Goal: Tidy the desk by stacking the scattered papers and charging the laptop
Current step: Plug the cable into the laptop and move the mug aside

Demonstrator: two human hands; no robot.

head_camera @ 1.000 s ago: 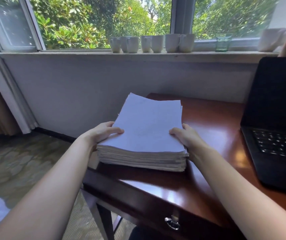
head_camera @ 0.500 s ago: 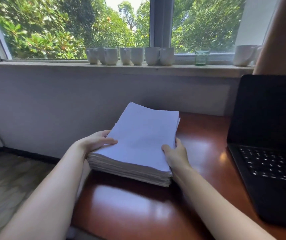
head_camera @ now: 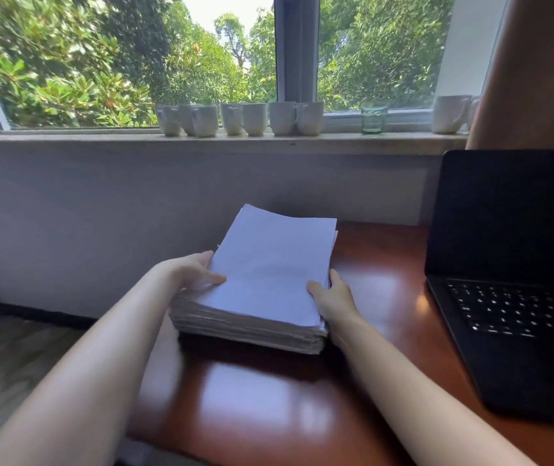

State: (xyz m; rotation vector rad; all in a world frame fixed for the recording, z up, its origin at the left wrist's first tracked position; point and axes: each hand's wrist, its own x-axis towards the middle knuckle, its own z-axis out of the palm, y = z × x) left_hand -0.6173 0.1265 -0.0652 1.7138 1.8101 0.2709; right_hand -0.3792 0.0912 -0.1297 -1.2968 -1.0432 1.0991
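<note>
The shiny brown desk (head_camera: 268, 408) is closest. Two bare arms reach over it to the papers (head_camera: 268, 274). The papers lie in one thick pile on the left part of the desk, close to its left edge. The left hand (head_camera: 188, 272) holds the pile's left side, with the thumb lying on the top sheet. The right hand (head_camera: 334, 297) holds the right side near the front corner, thumb on top too. The other fingers go down the sides, and I cannot see their tips.

I think the pile is heavy, because it has so many sheets. Each sheet is thin and floppy, and loose sheets slide on each other. So the pile could fan out or slip apart if it tips. The edges are not quite even; a few sheets poke out at the back right. The best place to hold it is low on both long sides, fingers under the bottom and thumbs pressing on top. It should stay flat.

The top sheet looks blank. I can read no words on it.

The laptop (head_camera: 510, 284) sits open on the right, well apart from the pile. Its screen is dark. I see no name on it, and no charger or cord.

Farther back, white mugs (head_camera: 255, 118) and a green glass (head_camera: 374, 118) stand on the sill (head_camera: 67, 139). Green trees (head_camera: 67, 62) show behind them.
</note>
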